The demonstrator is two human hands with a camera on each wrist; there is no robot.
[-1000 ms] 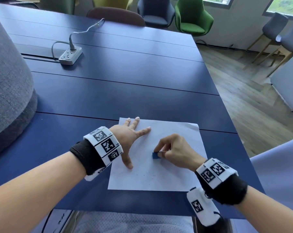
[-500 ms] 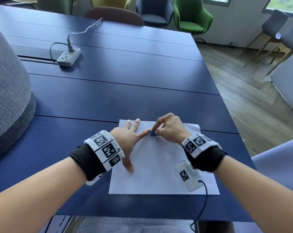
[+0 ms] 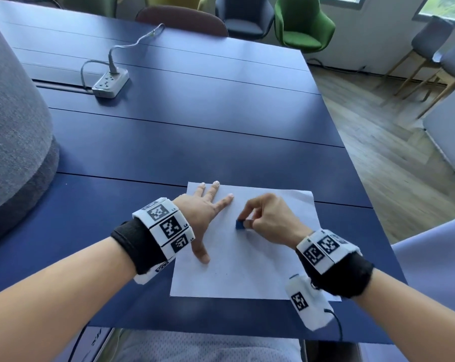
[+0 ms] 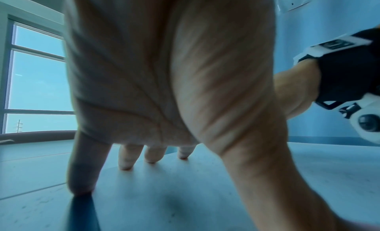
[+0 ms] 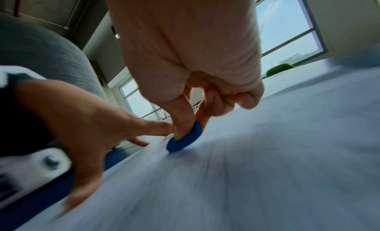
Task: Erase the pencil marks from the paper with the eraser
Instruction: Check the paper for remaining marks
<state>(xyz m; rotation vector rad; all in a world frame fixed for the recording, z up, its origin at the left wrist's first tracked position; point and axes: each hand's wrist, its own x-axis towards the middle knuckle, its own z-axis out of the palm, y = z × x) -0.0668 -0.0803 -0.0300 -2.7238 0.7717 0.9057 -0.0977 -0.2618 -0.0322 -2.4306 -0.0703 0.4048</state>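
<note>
— So, how do your fingers sit right now?

— Your right hand (image 3: 269, 222) has thumb and fingertips (image 5: 185, 128) clamped on the small blue rubber eraser (image 3: 240, 224), low edge down on the white sheet of paper (image 3: 247, 270), about mid-sheet toward the far half. Your left hand (image 3: 202, 212) lies flat with fingers spread and straight, pressing the sheet's left part onto the dark blue table (image 3: 195, 126).

— How will the eraser handle?

— Judging by its look, it's light and slightly soft, grippy, not slippery. Pinch it close to the rubbing edge, as you do; held higher, it would likely flex or roll out of your grip.

— And the paper?

— Thin, limp, easy to crease or tear. It will probably buckle if you push toward an unpinned edge, so keep the flat hand just beside the eraser and rub away from it. The right and near edges lie free.

— Any marks left?

— You can only make out faint specks near the sheet's middle in the head view; whether they're marks or crumbs, I cannot tell.

— Anything nearby?

— A grey power strip (image 3: 111, 83) sits well apart.
</note>
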